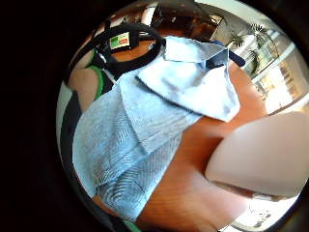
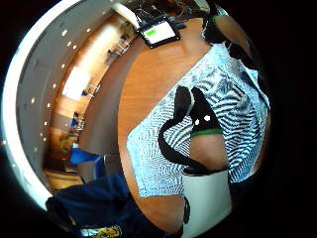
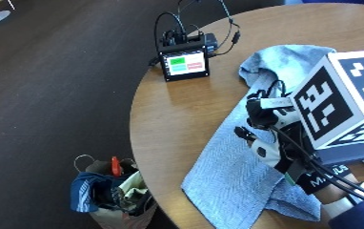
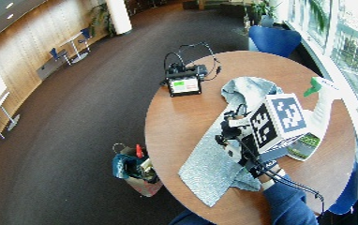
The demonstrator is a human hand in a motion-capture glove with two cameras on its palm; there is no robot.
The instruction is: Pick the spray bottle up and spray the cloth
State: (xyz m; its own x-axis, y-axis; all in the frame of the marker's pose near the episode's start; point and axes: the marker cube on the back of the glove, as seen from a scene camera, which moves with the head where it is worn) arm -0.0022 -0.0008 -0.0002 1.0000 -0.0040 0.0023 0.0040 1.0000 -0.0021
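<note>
A grey-blue cloth (image 3: 233, 176) lies rumpled across the round wooden table (image 3: 182, 109), one end bunched up towards the far side. My gloved right hand (image 3: 267, 138) is over the cloth's middle, fingers (image 2: 198, 111) spread and fairly straight, holding nothing. In the wide outside view, the white spray bottle (image 4: 321, 110) with a green nozzle stands upright on the table beyond the hand (image 4: 232, 133), partly hidden. The cloth (image 1: 125, 140) fills the little finger side palm view, beside a pale rounded shape (image 1: 260, 154) close to the palm; what it is I cannot tell.
A small screen device (image 3: 184, 63) with cables stands near the table's far edge. A booklet (image 4: 303, 146) lies by the bottle. On the floor beside the table sits an open bag (image 3: 109, 191) of things. A blue chair (image 4: 272, 40) stands behind the table.
</note>
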